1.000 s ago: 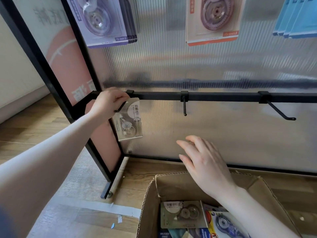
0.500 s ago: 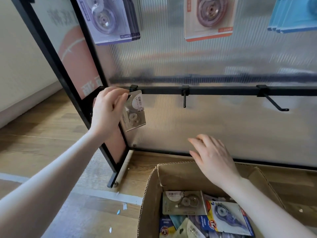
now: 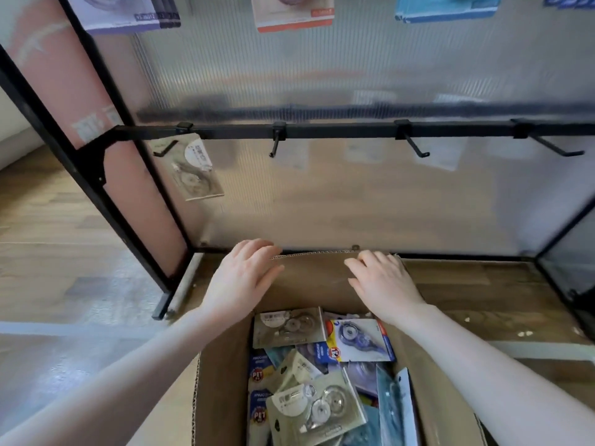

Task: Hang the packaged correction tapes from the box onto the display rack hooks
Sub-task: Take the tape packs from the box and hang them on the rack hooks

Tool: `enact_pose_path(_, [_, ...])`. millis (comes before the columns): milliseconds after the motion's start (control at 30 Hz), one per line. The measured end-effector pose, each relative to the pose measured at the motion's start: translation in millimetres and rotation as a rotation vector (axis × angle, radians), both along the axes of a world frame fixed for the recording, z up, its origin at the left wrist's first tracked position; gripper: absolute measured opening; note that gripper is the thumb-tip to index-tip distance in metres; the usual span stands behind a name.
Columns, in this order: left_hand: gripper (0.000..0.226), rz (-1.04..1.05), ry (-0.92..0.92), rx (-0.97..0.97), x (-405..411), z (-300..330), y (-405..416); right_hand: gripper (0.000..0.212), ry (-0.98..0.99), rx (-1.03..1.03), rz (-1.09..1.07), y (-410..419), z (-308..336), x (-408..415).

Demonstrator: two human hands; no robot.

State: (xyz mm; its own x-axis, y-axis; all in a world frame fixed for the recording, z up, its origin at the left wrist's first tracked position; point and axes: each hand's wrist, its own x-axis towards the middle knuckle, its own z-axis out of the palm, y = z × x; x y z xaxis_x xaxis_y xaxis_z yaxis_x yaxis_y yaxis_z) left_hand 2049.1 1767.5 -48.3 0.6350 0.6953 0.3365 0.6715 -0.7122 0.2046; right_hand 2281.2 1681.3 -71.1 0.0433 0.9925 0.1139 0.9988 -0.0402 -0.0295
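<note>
A beige packaged correction tape (image 3: pixel 197 169) hangs on the leftmost hook (image 3: pixel 165 149) of the black rail (image 3: pixel 338 130). Three hooks to its right (image 3: pixel 275 146) (image 3: pixel 415 146) (image 3: pixel 553 146) carry nothing. An open cardboard box (image 3: pixel 309 278) sits below, holding several packaged tapes: a beige pack (image 3: pixel 286 326), a blue-and-white pack (image 3: pixel 359 341), another beige pack (image 3: pixel 314 410). My left hand (image 3: pixel 243 278) and my right hand (image 3: pixel 383 281) hover over the box's far flap, fingers relaxed, holding nothing.
Purple (image 3: pixel 128 11), orange-edged (image 3: pixel 291 12) and blue (image 3: pixel 446 8) packs hang on the upper row. The ribbed translucent panel (image 3: pixel 354 204) backs the rack inside a black frame (image 3: pixel 106 194). Wooden floor lies left; a glass-sided frame (image 3: pixel 566 252) stands at the right.
My left hand let go of the beige pack, now hanging on the leftmost hook, and dropped to the box. The view tilted down and my right hand stayed over the flap.
</note>
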Motion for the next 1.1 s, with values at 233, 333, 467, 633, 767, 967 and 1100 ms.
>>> enact_pose_path(233, [0.046, -0.012, 0.120, -0.175, 24, -36, -24, 0.032, -0.037, -0.182, -0.033, -21, -22, 14])
enact_pose_path(333, [0.048, -0.004, 0.213, -0.301, 28, -57, -38, 0.030, -0.042, -0.270, -0.032, -27, -28, 17])
enact_pose_path(467, [0.054, -0.035, 0.406, -0.492, 25, -83, -55, 0.027, -0.042, -0.440, -0.013, -33, -40, 18])
enact_pose_path(633, [0.058, -0.079, 0.568, -0.698, 16, -104, -62, 0.027, -0.089, -0.533, 0.021, -31, -49, 17])
enact_pose_path(767, [0.061, 0.023, 0.595, -0.801, 14, -119, -67, 0.028, -0.112, -0.544, 0.019, -29, -52, 19])
enact_pose_path(967, [0.073, 0.098, 0.680, -1.040, 3, -136, -72, 0.028, -0.138, -0.580, 0.035, -29, -59, 19])
enact_pose_path(1100, [0.064, 0.148, 0.637, -1.290, 2, -137, -72, 0.027, -0.141, -0.585, 0.034, -26, -63, 18])
